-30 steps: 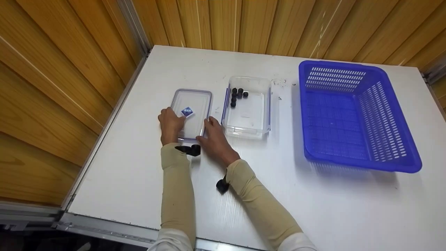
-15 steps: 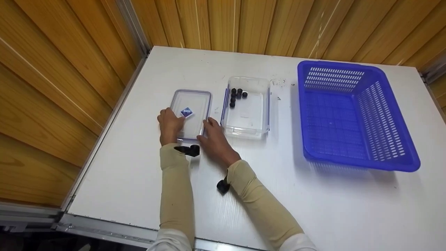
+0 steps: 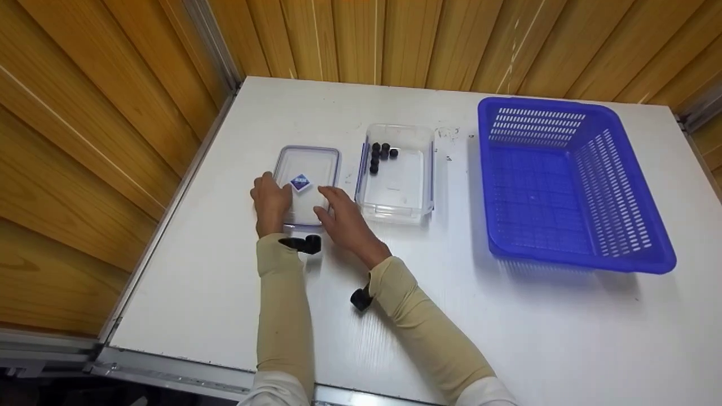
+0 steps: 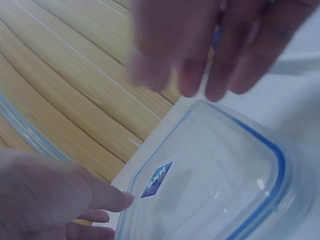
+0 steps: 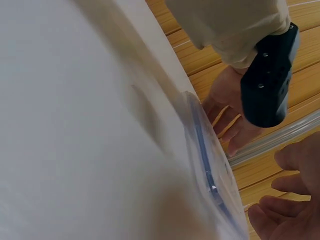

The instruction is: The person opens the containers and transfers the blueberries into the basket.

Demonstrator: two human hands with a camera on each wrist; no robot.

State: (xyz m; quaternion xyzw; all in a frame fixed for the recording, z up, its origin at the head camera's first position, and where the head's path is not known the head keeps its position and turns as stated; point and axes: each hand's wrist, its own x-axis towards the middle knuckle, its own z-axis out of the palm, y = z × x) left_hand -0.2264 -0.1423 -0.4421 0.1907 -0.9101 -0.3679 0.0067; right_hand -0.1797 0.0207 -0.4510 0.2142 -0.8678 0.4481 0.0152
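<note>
A clear plastic container lid with a blue seal and a blue diamond label lies on the white table. My left hand is at its left edge, the thumb beside the label. Seen in the right wrist view, the fingers of that hand reach loosely down past the lid's rim. Over the lid's right edge is my right hand, fingers and thumb spread apart with nothing between them. Its fingertips hang over the far end of the lid in the left wrist view.
To the right of the lid stands a lidless clear plastic box with blue side strips. Several small black round pieces lie in its left part. A large blue slotted basket occupies the right side. Wood-panelled walls border the table.
My right hand has come off the lid's right edge, and its fingers have spread. The left hand has shifted slightly outward at the left edge. The lid lies where it was.
</note>
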